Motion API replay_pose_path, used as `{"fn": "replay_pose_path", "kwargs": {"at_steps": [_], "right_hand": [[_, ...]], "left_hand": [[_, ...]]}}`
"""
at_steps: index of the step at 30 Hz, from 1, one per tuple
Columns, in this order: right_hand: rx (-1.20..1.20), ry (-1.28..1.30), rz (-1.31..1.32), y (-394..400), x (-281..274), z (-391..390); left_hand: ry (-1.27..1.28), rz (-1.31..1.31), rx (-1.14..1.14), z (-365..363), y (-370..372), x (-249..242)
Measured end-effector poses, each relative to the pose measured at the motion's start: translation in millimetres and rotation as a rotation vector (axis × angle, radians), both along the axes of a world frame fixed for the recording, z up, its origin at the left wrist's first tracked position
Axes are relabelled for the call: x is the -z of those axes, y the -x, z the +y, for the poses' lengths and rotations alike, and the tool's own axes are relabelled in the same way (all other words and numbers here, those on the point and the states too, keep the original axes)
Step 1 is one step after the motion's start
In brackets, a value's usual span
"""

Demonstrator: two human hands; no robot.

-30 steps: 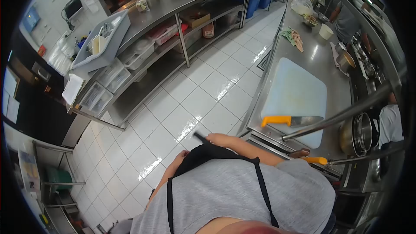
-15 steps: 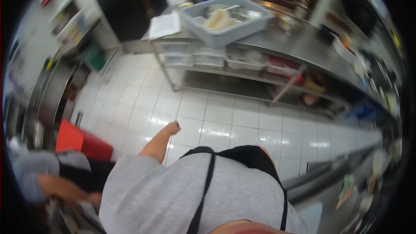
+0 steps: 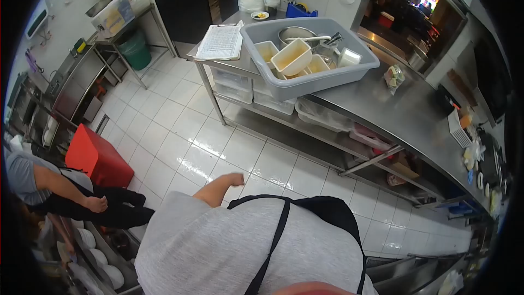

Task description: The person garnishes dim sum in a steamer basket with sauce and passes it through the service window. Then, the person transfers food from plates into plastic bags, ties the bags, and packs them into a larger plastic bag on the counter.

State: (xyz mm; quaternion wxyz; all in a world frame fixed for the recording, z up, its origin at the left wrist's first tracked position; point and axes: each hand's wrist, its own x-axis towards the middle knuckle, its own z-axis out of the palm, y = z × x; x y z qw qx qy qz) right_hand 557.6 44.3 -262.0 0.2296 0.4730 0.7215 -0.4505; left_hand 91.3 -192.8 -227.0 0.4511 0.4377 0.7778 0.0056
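Note:
My left hand (image 3: 235,179) hangs in front of my body over the tiled floor, fingers curled into a loose fist. Nothing shows in it, and it touches nothing. My right hand is out of sight behind my grey shirt and black apron. Ahead, a grey tub (image 3: 327,83) sits on the steel counter (image 3: 404,110). Inside it are cream-coloured containers (image 3: 292,57), a metal bowl (image 3: 297,35) and utensils. A clipboard with paper (image 3: 220,42) lies left of the tub.
A co-worker (image 3: 71,186) stands at the left beside a red bin (image 3: 98,155). White bowls (image 3: 97,257) sit low at the left. Plastic boxes (image 3: 233,86) fill the shelf under the counter. A green bin (image 3: 135,50) stands farther back, under a side table.
The view has shifted, and the counter with the tub appears closer and sharper. My left hand is still closed. A bit of skin at my right side no longer shows.

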Motion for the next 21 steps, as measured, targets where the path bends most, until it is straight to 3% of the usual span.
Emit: {"fn": "replay_pose_path", "kwargs": {"at_steps": [1,5,7,11,14,16,18,19,21], "right_hand": [[-0.017,0.001,0.020,11,-2,17],[-0.161,-0.013,0.116,66,-14,92],[-0.290,-0.010,0.172,96,-32,125],[-0.614,0.048,0.310,170,-86,164],[-0.939,0.180,0.486,238,-163,167],[-1.158,0.269,0.640,293,-240,157],[-1.323,0.271,0.706,343,-337,137],[-1.400,0.179,0.786,363,-403,122],[-1.415,0.026,1.065,401,-464,123]], "left_hand": [[-0.205,0.097,-0.063,14,3,-3],[-0.380,0.069,-0.269,84,20,-58],[-0.514,0.090,-0.524,102,16,-79],[-0.626,0.140,-0.683,77,-18,-58],[-0.237,0.003,-0.900,14,-65,3],[-0.112,-0.110,-1.114,-28,-112,-23],[-0.094,-0.118,-1.167,-80,-148,-16],[-0.035,-0.141,-1.258,-101,-164,-18],[0.118,-0.203,-1.459,-138,-190,-11]]}}
